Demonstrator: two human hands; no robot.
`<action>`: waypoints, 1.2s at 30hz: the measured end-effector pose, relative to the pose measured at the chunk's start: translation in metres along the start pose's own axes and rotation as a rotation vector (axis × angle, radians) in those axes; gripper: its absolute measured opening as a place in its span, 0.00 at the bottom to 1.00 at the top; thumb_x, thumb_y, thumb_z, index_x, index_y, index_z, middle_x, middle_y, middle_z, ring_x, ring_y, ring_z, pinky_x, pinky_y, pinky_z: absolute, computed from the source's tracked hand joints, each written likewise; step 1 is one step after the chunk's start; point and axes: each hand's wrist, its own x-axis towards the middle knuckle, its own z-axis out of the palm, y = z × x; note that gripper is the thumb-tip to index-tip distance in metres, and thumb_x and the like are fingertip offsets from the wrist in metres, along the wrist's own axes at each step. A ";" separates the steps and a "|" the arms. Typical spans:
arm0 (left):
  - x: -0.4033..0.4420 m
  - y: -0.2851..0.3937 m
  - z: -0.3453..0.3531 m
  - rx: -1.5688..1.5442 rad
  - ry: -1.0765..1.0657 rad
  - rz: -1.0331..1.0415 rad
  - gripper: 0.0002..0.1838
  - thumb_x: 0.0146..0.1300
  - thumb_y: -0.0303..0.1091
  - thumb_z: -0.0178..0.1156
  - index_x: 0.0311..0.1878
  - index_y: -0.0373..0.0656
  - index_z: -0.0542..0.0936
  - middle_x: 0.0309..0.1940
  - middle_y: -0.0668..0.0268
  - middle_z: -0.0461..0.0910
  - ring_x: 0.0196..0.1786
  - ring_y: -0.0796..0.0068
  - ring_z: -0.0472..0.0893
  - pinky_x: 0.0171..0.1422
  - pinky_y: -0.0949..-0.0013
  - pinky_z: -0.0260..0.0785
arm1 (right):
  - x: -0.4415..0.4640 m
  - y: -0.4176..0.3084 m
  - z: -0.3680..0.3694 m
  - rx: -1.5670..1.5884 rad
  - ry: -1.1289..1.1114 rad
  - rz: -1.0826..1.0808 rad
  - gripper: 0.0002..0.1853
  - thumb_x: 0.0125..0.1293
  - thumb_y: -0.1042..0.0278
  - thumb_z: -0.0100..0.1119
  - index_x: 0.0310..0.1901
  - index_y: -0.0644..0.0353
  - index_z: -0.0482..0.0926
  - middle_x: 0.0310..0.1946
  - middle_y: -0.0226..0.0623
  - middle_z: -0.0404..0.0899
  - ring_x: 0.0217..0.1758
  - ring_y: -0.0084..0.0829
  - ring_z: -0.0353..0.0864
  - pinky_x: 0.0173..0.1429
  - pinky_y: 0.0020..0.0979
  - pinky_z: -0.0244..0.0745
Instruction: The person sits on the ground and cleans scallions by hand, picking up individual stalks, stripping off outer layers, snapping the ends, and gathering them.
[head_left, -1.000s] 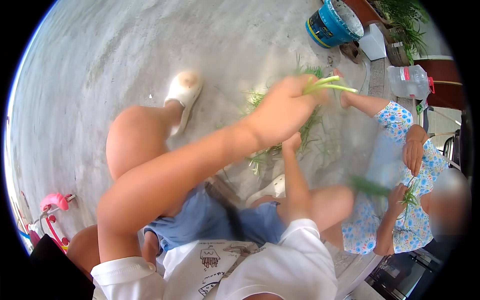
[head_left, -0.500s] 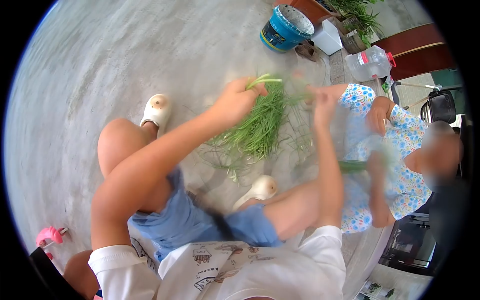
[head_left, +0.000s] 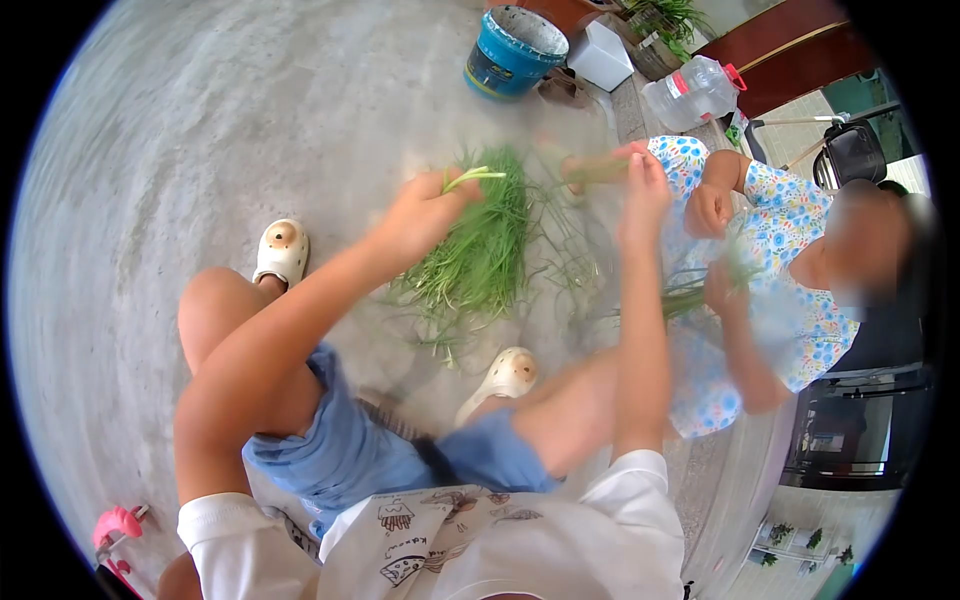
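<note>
My left hand (head_left: 430, 212) is closed round a few green stalks (head_left: 474, 176), whose pale ends stick out to the right. Below and right of it, a loose pile of long green stalks (head_left: 490, 245) lies on the concrete floor. My right hand (head_left: 646, 195) is raised right of the pile, fingers pinched together; what they hold is blurred. Beyond it, a co-worker in a flowered outfit (head_left: 785, 245) has one hand (head_left: 708, 210) near the lap and the other (head_left: 724, 288) blurred beside a green bunch (head_left: 685, 295).
A blue bucket (head_left: 515, 55), a white box (head_left: 600, 57) and a clear plastic jug (head_left: 692, 95) stand at the back. My cream shoes (head_left: 283, 252) are on the floor, one close below the pile. A pink object (head_left: 118, 525) shows at lower left.
The view has swung, uncovering the pile that my left arm partly covered. My right hand has risen away from the pile to the right. My left hand still holds its stalks.
</note>
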 end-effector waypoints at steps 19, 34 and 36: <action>-0.021 0.001 0.018 0.213 -0.249 0.038 0.12 0.48 0.36 0.60 0.33 0.39 0.79 0.18 0.65 0.74 0.24 0.79 0.70 0.29 0.74 0.62 | -0.097 -0.033 0.049 0.663 -0.472 0.447 0.10 0.62 0.66 0.47 0.38 0.64 0.70 0.38 0.44 0.75 0.49 0.36 0.71 0.55 0.34 0.62; -0.030 -0.005 0.008 -0.004 -0.138 0.064 0.15 0.57 0.38 0.54 0.43 0.37 0.76 0.21 0.73 0.73 0.23 0.90 0.63 0.24 0.81 0.55 | -0.116 -0.028 0.058 0.442 -0.547 0.545 0.09 0.58 0.72 0.51 0.39 0.65 0.71 0.38 0.35 0.75 0.37 0.20 0.72 0.41 0.22 0.66; -0.033 0.001 0.007 0.131 -0.146 -0.022 0.17 0.60 0.41 0.51 0.44 0.38 0.75 0.24 0.72 0.74 0.21 0.90 0.62 0.24 0.81 0.56 | -0.115 -0.030 0.062 0.462 -0.489 0.519 0.08 0.59 0.71 0.48 0.38 0.64 0.71 0.37 0.37 0.75 0.36 0.21 0.73 0.40 0.22 0.67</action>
